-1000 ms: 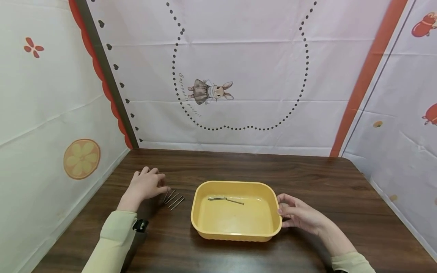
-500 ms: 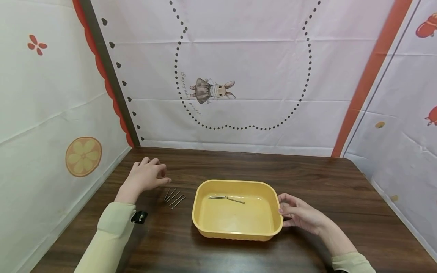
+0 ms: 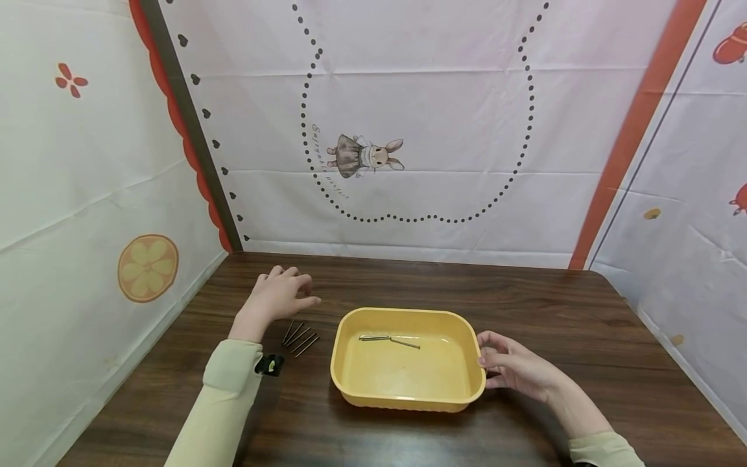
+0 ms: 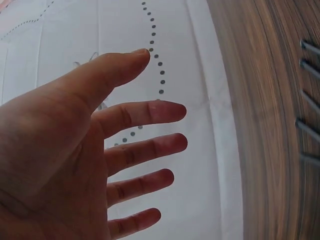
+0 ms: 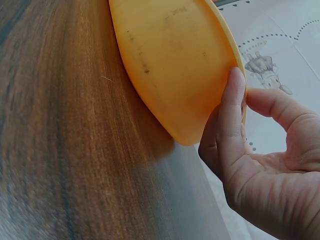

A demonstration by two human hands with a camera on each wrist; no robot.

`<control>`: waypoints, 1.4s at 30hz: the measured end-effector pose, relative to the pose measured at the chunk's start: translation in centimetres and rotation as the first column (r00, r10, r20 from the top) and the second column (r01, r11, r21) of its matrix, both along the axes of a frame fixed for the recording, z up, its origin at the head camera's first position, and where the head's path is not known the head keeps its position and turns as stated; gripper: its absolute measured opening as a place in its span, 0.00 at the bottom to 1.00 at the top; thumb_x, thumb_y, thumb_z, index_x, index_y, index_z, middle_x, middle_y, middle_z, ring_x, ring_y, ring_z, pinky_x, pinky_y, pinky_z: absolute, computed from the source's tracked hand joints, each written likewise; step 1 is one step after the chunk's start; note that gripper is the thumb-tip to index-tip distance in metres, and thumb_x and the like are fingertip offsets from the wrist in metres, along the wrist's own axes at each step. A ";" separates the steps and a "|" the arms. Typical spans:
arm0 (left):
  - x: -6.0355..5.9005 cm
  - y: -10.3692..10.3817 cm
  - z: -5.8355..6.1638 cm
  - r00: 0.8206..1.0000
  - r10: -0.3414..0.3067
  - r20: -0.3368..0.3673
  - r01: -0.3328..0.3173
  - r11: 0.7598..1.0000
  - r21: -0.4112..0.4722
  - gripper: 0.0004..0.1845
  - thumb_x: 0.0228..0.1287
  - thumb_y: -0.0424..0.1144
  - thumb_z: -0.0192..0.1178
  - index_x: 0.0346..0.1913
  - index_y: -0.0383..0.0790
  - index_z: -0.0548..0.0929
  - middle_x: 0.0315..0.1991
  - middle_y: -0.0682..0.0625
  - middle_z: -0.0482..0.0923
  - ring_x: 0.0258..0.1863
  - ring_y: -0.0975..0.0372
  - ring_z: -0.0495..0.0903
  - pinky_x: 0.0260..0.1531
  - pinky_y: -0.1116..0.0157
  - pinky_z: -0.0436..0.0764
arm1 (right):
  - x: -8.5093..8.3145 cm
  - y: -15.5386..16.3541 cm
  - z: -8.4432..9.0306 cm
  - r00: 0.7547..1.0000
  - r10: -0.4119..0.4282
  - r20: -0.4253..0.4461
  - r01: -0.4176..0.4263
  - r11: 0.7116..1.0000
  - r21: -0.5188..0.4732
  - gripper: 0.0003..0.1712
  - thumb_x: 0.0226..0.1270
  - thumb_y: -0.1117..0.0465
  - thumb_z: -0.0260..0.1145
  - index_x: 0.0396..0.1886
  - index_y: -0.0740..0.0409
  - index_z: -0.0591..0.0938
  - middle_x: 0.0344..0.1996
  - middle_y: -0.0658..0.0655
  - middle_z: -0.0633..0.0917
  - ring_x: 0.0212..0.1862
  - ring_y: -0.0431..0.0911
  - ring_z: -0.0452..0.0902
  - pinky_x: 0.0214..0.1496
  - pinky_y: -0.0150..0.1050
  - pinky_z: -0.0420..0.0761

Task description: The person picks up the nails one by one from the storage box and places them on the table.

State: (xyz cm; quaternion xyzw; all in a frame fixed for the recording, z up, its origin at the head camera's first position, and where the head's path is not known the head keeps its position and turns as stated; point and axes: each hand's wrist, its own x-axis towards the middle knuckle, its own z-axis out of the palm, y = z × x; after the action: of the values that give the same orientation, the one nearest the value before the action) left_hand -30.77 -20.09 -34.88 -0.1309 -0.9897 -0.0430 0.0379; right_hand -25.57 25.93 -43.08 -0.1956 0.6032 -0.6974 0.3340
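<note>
My left hand [image 3: 277, 299] hovers over the table beyond several thin dark nails [image 3: 306, 346], its fingers spread and nothing held. The left wrist view shows the bare palm and parted fingers, with the ends of the nails [image 4: 310, 131] at the right edge. A shallow yellow plastic tub [image 3: 408, 379] stands to the right of them. Inside it, near the far wall, lie a few nails [image 3: 405, 342]. My right hand [image 3: 516, 368] pinches the tub's right rim, thumb on one side and fingers against the outer wall [image 5: 175, 65].
The dark wood-grain table [image 3: 513, 428] reaches back to a white printed cloth [image 3: 443, 130]. More cloth hangs along the left and right sides. A black band with a small device [image 3: 270, 365] sits on the left wrist.
My left hand rises off the nails, then shifts right toward the tub, with nothing in it. The right hand keeps its hold on the rim. The nails stay put.
</note>
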 end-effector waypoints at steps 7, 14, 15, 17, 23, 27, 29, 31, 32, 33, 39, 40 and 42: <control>0.0 1.1 -0.5 1.000 0.008 0.002 -0.008 0.999 0.037 0.20 0.65 0.59 0.59 0.47 0.48 0.83 0.47 0.46 0.79 0.53 0.45 0.73 0.53 0.40 0.71 | 0.0 -0.1 0.0 1.000 0.005 0.001 -0.005 1.000 -0.004 0.12 0.72 0.71 0.50 0.50 0.52 0.69 0.38 0.45 0.80 0.42 0.37 0.83 0.44 0.35 0.86; 0.0 2.0 -1.0 1.000 0.000 0.010 -0.001 0.998 0.063 0.19 0.66 0.59 0.59 0.46 0.49 0.82 0.47 0.46 0.80 0.50 0.47 0.72 0.49 0.44 0.72 | -0.1 0.0 0.1 1.000 -0.001 -0.001 0.001 1.000 0.000 0.12 0.72 0.70 0.51 0.50 0.53 0.69 0.38 0.44 0.80 0.42 0.37 0.83 0.44 0.35 0.86; 0.0 2.1 -1.0 1.000 0.001 0.008 -0.001 0.998 0.063 0.19 0.66 0.59 0.59 0.46 0.49 0.82 0.47 0.46 0.80 0.50 0.47 0.72 0.49 0.44 0.72 | -0.1 0.1 0.1 1.000 -0.001 -0.003 0.001 1.000 -0.001 0.12 0.72 0.70 0.51 0.50 0.53 0.68 0.38 0.44 0.80 0.42 0.37 0.83 0.44 0.34 0.86; 0.1 2.4 -1.3 1.000 0.002 0.007 -0.003 0.998 0.066 0.19 0.66 0.60 0.58 0.46 0.49 0.82 0.46 0.46 0.80 0.49 0.48 0.73 0.49 0.44 0.73 | -0.1 0.1 0.1 1.000 0.001 -0.004 -0.001 1.000 -0.002 0.12 0.72 0.70 0.51 0.50 0.53 0.68 0.38 0.45 0.80 0.42 0.37 0.83 0.44 0.35 0.86; 0.4 2.8 -2.0 1.000 0.012 0.014 -0.013 0.996 0.092 0.20 0.67 0.61 0.56 0.46 0.49 0.82 0.47 0.47 0.81 0.49 0.47 0.74 0.50 0.43 0.75 | -0.1 0.1 0.0 1.000 0.004 -0.001 -0.004 1.000 0.000 0.12 0.73 0.70 0.50 0.50 0.52 0.68 0.38 0.45 0.80 0.42 0.37 0.83 0.44 0.35 0.86; 0.6 3.0 -2.1 1.000 0.017 0.005 -0.017 0.992 0.126 0.19 0.68 0.60 0.56 0.46 0.49 0.82 0.46 0.46 0.82 0.48 0.47 0.76 0.47 0.45 0.77 | 0.0 0.1 -0.1 1.000 0.000 -0.004 0.000 1.000 0.003 0.12 0.72 0.70 0.51 0.50 0.53 0.68 0.38 0.44 0.80 0.42 0.37 0.83 0.44 0.34 0.86; 0.7 3.1 -2.2 1.000 0.022 0.008 -0.022 0.989 0.149 0.19 0.68 0.60 0.55 0.45 0.49 0.82 0.46 0.47 0.82 0.46 0.49 0.76 0.43 0.48 0.78 | 0.0 0.1 0.0 1.000 0.000 -0.006 0.000 1.000 0.004 0.12 0.72 0.70 0.51 0.50 0.53 0.68 0.38 0.44 0.80 0.41 0.37 0.83 0.44 0.34 0.86; 0.8 3.2 -2.3 1.000 0.027 0.015 -0.030 0.984 0.178 0.19 0.68 0.60 0.55 0.45 0.49 0.82 0.44 0.47 0.82 0.44 0.51 0.76 0.39 0.52 0.79 | 0.0 0.0 0.1 1.000 0.001 -0.005 -0.001 1.000 0.003 0.12 0.72 0.70 0.51 0.50 0.53 0.68 0.38 0.44 0.80 0.41 0.37 0.83 0.44 0.34 0.86; 0.8 3.2 -2.3 0.999 0.030 0.018 -0.033 0.981 0.190 0.18 0.69 0.60 0.55 0.44 0.49 0.82 0.44 0.48 0.81 0.43 0.52 0.76 0.37 0.54 0.78 | -0.1 0.0 0.1 1.000 0.003 -0.005 -0.003 1.000 0.001 0.12 0.72 0.70 0.51 0.50 0.52 0.68 0.38 0.44 0.80 0.41 0.37 0.83 0.44 0.34 0.86; 0.8 3.3 -2.4 0.999 0.033 0.020 -0.037 0.979 0.203 0.18 0.69 0.59 0.55 0.43 0.50 0.82 0.43 0.49 0.81 0.42 0.53 0.76 0.36 0.55 0.78 | -0.1 0.0 0.1 1.000 0.005 -0.004 -0.005 1.000 -0.001 0.12 0.72 0.70 0.51 0.50 0.52 0.68 0.38 0.44 0.80 0.41 0.37 0.83 0.44 0.34 0.86; 1.1 3.7 -2.8 0.998 0.049 0.030 -0.055 0.967 0.249 0.16 0.68 0.59 0.56 0.41 0.51 0.81 0.39 0.52 0.80 0.39 0.56 0.75 0.33 0.60 0.76 | 0.0 0.0 0.1 1.000 0.012 -0.002 -0.012 1.000 -0.012 0.12 0.73 0.71 0.50 0.49 0.51 0.69 0.38 0.44 0.80 0.41 0.36 0.83 0.44 0.33 0.86; 1.2 3.7 -2.9 0.998 0.049 0.033 -0.055 0.966 0.252 0.16 0.68 0.59 0.56 0.41 0.51 0.81 0.39 0.52 0.79 0.39 0.57 0.75 0.32 0.60 0.76 | 0.0 0.0 0.1 1.000 0.012 -0.001 -0.012 1.000 -0.012 0.12 0.73 0.71 0.50 0.49 0.51 0.69 0.37 0.44 0.80 0.41 0.36 0.83 0.43 0.33 0.86; 1.3 3.9 -3.1 0.998 0.053 0.036 -0.060 0.965 0.257 0.17 0.68 0.60 0.55 0.41 0.51 0.81 0.39 0.53 0.79 0.38 0.57 0.74 0.32 0.61 0.76 | 0.0 0.0 0.1 1.000 0.013 -0.001 -0.013 1.000 -0.014 0.13 0.73 0.71 0.50 0.49 0.51 0.70 0.37 0.44 0.80 0.41 0.36 0.83 0.44 0.33 0.86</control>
State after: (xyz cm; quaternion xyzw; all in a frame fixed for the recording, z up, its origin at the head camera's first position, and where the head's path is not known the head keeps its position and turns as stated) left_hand -29.43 -16.23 -38.01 -0.0958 -0.9795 -0.1721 0.0413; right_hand -25.54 25.93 -42.95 -0.2021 0.5972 -0.6993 0.3369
